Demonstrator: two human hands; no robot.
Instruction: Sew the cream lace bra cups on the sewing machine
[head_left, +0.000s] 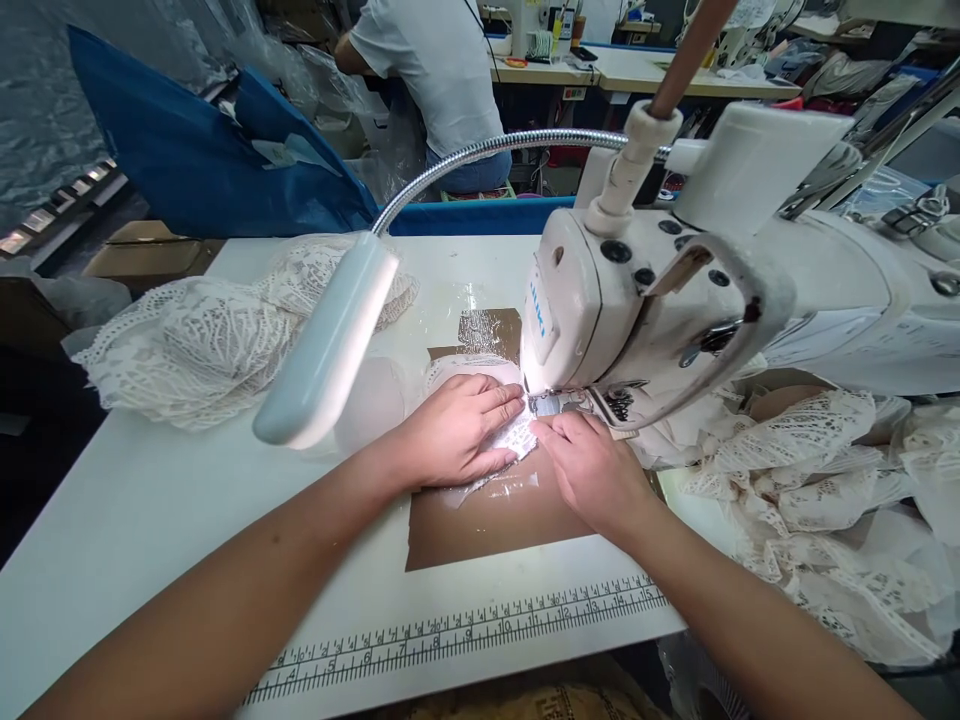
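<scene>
Under the needle area of a white sewing machine (570, 300) lies a small piece of white lace fabric (517, 436). My left hand (466, 428) rests flat on the lace, left of the needle, its fingers stretched toward the presser foot. My right hand (592, 465) is at the right edge of the same piece, with the index finger and thumb pinched on it and the other fingers curled. Part of the lace is hidden beneath my left hand. Brown tape (487, 530) covers the table surface below both hands.
A lamp (326, 340) on a bendable arm hangs left of the machine. Lace fabric (202, 340) is heaped at the left, and more lace (832, 500) at the right. A printed ruler (465, 640) runs along the front edge. A person (435, 80) sits beyond the table.
</scene>
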